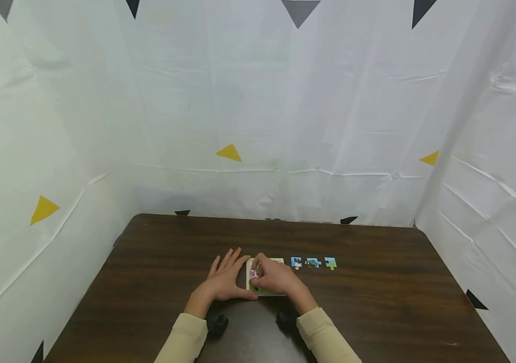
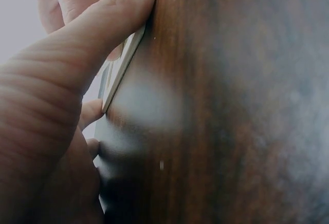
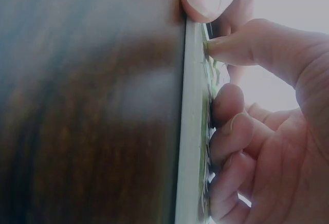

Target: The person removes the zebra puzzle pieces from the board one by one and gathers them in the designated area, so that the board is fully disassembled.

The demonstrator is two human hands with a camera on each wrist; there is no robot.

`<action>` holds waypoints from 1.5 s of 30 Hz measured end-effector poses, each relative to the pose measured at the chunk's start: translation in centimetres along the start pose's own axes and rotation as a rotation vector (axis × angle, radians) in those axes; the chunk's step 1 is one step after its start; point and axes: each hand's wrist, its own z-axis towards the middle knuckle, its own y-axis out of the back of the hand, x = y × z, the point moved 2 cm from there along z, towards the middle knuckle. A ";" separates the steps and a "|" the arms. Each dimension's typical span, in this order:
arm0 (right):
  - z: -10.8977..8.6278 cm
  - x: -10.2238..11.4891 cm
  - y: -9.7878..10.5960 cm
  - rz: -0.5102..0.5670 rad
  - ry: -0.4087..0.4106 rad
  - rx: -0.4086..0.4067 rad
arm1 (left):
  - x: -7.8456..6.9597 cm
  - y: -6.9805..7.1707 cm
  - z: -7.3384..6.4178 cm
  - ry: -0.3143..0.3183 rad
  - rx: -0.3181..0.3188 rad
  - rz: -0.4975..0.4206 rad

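A small jigsaw puzzle board [image 1: 277, 260] with a pale rim and a green picture lies flat on the table. Beside its left edge, my left hand [image 1: 223, 283] is spread with straight fingers. Its thumb [image 2: 113, 16] presses the near edge, and another fingertip touches the board near the far left corner. Over the board, the fingers of my right hand [image 1: 278, 276] are curled, and its thumb and index finger pinch a pink-and-purple puzzle piece [image 1: 253, 274] at the left side. My right hand covers much of the board. In the right wrist view, the right thumb [image 3: 234, 49] touches the picture surface.
Right of the board, a row of loose puzzle pieces lies on the dark wooden table [image 1: 385, 292]: a left piece [image 1: 296, 262], a middle piece [image 1: 314, 262] and a right piece [image 1: 330, 262]. White sheeting [image 1: 258, 101] with coloured triangles surrounds the table.
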 end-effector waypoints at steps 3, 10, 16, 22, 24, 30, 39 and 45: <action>-0.1 0.0 0.0 -0.012 -0.001 -0.017 | 0.2 -0.2 0.1 -0.008 0.000 -0.023; -0.1 0.0 0.2 0.002 -0.004 -0.018 | 0.9 -0.7 0.4 -0.035 -0.018 -0.027; 0.0 0.0 0.3 0.030 0.004 -0.016 | 1.0 -0.7 0.4 -0.053 -0.042 -0.037; 0.3 -0.6 0.2 0.051 0.016 -0.006 | 0.2 -0.1 -0.1 -0.028 -0.016 -0.061; 0.4 -0.9 0.2 0.067 0.032 0.003 | 0.3 0.0 0.0 -0.025 -0.012 -0.065; 0.5 -1.6 0.4 0.233 0.099 0.055 | 1.2 -0.7 0.4 -0.027 -0.019 -0.045; 0.3 -1.4 0.9 0.354 0.117 0.078 | 1.3 -0.6 0.2 -0.048 -0.026 -0.033; 0.0 -1.6 1.8 0.337 0.088 0.059 | 0.4 -0.2 0.2 -0.042 -0.018 -0.041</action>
